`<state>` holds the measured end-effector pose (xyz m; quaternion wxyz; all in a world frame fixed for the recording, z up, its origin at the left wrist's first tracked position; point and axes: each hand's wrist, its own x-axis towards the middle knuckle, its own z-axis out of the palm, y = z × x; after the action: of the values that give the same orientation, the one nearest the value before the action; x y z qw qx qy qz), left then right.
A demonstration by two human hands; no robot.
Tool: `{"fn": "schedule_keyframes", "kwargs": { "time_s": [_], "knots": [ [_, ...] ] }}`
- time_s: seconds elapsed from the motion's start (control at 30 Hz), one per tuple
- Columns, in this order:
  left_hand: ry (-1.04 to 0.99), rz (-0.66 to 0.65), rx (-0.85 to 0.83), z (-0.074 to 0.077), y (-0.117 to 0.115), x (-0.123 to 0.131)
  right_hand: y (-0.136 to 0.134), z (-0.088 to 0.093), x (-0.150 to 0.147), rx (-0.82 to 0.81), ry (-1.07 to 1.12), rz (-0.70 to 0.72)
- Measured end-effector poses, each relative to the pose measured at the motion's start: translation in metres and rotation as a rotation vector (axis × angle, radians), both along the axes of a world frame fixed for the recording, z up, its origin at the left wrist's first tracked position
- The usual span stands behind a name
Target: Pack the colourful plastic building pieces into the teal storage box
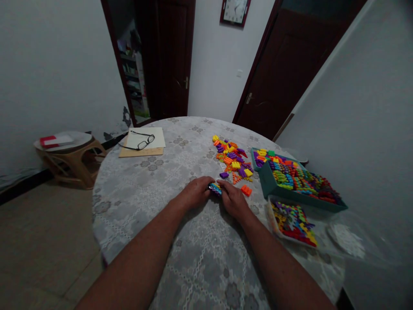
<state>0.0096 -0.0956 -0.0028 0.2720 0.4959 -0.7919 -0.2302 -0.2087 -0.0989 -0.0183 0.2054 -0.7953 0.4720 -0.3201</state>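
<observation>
Between my two hands is a small cluster of joined plastic building blocks [215, 188], blue with some purple and yellow. My left hand [197, 191] grips its left side, with the fingers curled around it. On the other side my right hand [234, 199] pinches it, thumb and fingers closed. Just beyond the hands lies a loose pile of building blocks [230, 156] in orange, purple and yellow. An orange block [246, 190] rests alone beside my right hand, and a purple block [223, 175] sits just ahead of the fingers.
At the right stand a green box [271, 183] packed with coloured blocks, its block-filled lid [256, 159], and a clear tub [274, 219] of more pieces. A plastic bag [364, 237] lies nearby. Glasses [142, 144] rest on papers [158, 135] at the far left of the round table [129, 185].
</observation>
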Motion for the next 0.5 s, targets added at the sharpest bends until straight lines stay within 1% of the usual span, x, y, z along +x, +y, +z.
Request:
{"fn": "schedule_keyframes", "kwargs": {
  "time_s": [0.1, 0.2, 0.27, 0.33, 0.4, 0.5],
  "knots": [
    [0.013, -0.021, 0.054, 0.007, 0.002, 0.004, 0.002, 0.003, -0.001, 0.034, -0.021, 0.009],
    [0.028, -0.011, 0.104, 0.014, 0.003, 0.008, -0.001, 0.004, -0.001, 0.026, -0.013, 0.021],
    [0.033, -0.004, 0.111, 0.018, 0.004, 0.009, -0.005, 0.005, -0.002, -0.031, 0.01, -0.03],
    [0.023, -0.003, 0.1, 0.02, 0.004, 0.01, -0.011, 0.005, -0.003, -0.115, 0.044, -0.128],
    [-0.006, -0.013, 0.087, 0.02, 0.004, 0.009, -0.015, 0.006, -0.005, -0.157, 0.074, -0.203],
    [-0.038, -0.02, 0.075, 0.018, 0.004, 0.008, -0.015, 0.007, -0.008, -0.077, 0.101, -0.209]
  ]
}}
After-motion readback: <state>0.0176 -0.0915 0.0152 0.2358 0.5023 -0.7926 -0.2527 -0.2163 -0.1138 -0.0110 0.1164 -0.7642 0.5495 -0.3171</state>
